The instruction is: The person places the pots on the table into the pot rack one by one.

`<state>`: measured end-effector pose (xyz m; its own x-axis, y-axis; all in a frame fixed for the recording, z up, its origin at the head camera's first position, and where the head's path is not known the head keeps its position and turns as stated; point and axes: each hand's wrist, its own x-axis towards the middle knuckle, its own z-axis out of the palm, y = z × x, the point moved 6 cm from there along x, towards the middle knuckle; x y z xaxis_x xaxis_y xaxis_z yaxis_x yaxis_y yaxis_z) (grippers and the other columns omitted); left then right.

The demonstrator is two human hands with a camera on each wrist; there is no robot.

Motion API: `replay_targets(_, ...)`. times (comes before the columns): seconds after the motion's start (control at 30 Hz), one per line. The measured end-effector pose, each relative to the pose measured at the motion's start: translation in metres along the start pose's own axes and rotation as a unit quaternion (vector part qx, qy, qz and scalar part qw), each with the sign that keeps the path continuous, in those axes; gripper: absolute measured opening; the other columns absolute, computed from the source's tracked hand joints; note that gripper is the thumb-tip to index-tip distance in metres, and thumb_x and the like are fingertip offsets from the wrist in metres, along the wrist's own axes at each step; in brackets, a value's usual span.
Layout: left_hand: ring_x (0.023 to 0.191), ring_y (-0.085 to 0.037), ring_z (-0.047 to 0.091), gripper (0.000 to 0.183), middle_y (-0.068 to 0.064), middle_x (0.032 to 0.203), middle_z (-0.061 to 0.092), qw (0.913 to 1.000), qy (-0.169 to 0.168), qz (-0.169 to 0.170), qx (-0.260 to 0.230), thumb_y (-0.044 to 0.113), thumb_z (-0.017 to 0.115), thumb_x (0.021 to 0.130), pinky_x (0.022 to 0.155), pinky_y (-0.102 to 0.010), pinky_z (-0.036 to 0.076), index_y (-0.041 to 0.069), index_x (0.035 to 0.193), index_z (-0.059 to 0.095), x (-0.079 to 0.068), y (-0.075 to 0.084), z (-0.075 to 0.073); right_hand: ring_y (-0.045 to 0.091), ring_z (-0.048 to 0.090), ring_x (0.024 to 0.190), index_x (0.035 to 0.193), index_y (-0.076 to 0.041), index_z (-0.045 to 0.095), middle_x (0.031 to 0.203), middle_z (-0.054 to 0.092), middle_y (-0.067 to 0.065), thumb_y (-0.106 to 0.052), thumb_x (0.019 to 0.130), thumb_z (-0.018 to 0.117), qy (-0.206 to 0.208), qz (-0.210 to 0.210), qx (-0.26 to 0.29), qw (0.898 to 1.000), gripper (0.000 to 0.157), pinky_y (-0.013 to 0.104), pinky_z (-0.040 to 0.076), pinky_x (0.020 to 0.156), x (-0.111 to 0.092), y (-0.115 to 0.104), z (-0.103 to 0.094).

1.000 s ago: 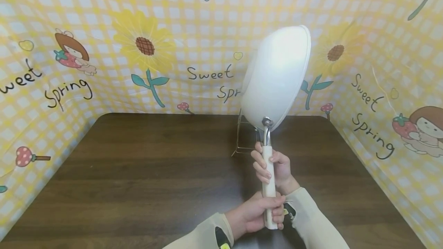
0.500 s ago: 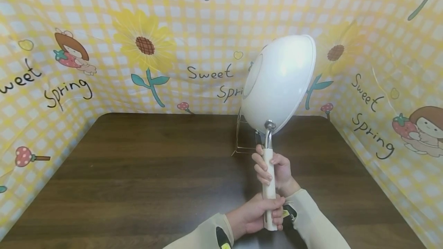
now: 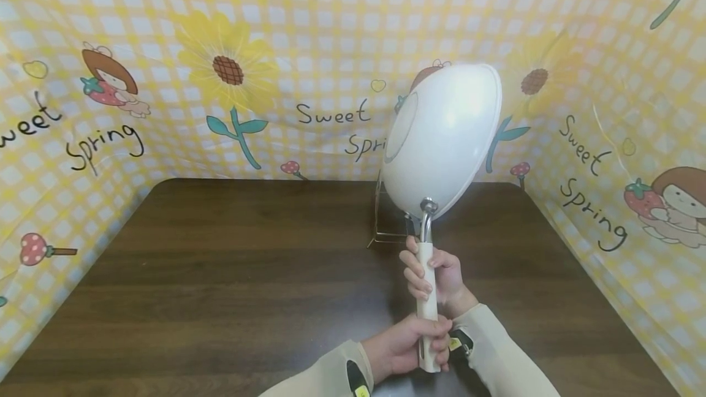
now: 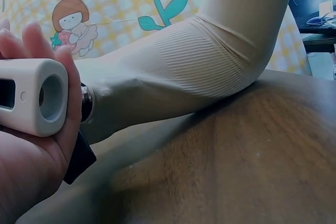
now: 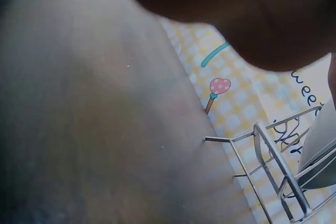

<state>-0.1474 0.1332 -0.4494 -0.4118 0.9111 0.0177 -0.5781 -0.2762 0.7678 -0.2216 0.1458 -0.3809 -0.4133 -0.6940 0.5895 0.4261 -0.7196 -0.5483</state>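
A white frying pan (image 3: pixel 444 133) is held up above the table, its rounded outer side facing the head camera and its rim to the right. My right hand (image 3: pixel 448 277) grips the upper part of the pale handle (image 3: pixel 427 305), below the metal neck. Lower down, my left hand (image 3: pixel 405 343) wraps its fingers round the handle's end; the left wrist view shows the hollow handle end (image 4: pixel 52 98) against the palm. Behind the pan stands a thin wire rack (image 5: pixel 282 169), partly hidden by it in the head view. The pan's inside is out of sight.
The dark wooden table (image 3: pixel 220 274) carries the rack towards its back edge. A yellow checked cloth (image 3: pixel 309 48) with flowers and lettering rises round the back and sides. Dark equipment (image 4: pixel 320 14) sits beyond the table in the left wrist view.
The pan has come down slightly and turned, so more of its underside and round base shows. Both hands keep their hold on the handle and sink a little with it.
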Motion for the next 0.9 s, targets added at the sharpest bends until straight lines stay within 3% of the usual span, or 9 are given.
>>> replay_targets(0.4, 0.06, -0.008, 0.059, 0.024, 0.009, 0.055, 0.044, 0.9996, -0.005, -0.026, -0.013, 0.022, 0.047, 0.09, 0.069, -0.033, 0.047, 0.02, 0.066, 0.05, -0.001, -0.01, -0.003, 0.015, 0.032, 0.048, 0.107, -0.01, 0.037, 0.07, 0.025, 0.004, -0.011, 0.079, 0.04, 0.003, 0.015, -0.004, 1.0, 0.028, 0.025, 0.033, 0.042, -0.009, 0.007, -0.004)
replay_targets(0.6, 0.057, -0.01, 0.054, 0.028, 0.008, 0.055, 0.043, 0.9996, 0.014, -0.021, -0.011, 0.021, 0.043, 0.091, 0.065, -0.031, 0.045, 0.019, 0.064, 0.047, -0.003, -0.012, -0.005, 0.016, 0.031, 0.049, 0.108, -0.011, 0.037, 0.071, 0.025, 0.004, -0.011, 0.08, 0.039, 0.0, 0.023, 0.002, 1.0, 0.028, 0.025, 0.036, 0.046, -0.011, 0.01, -0.004)
replay_targets(0.9, 0.054, -0.008, 0.041, 0.031, 0.009, 0.054, 0.039, 0.9989, -0.001, -0.039, -0.028, 0.023, 0.035, 0.092, 0.065, -0.03, 0.041, 0.018, 0.063, 0.042, -0.002, -0.016, -0.005, 0.015, 0.032, 0.049, 0.107, -0.011, 0.037, 0.071, 0.026, 0.003, -0.013, 0.081, 0.039, 0.004, 0.031, -0.004, 0.999, 0.026, 0.024, 0.035, 0.045, -0.014, 0.013, -0.007)
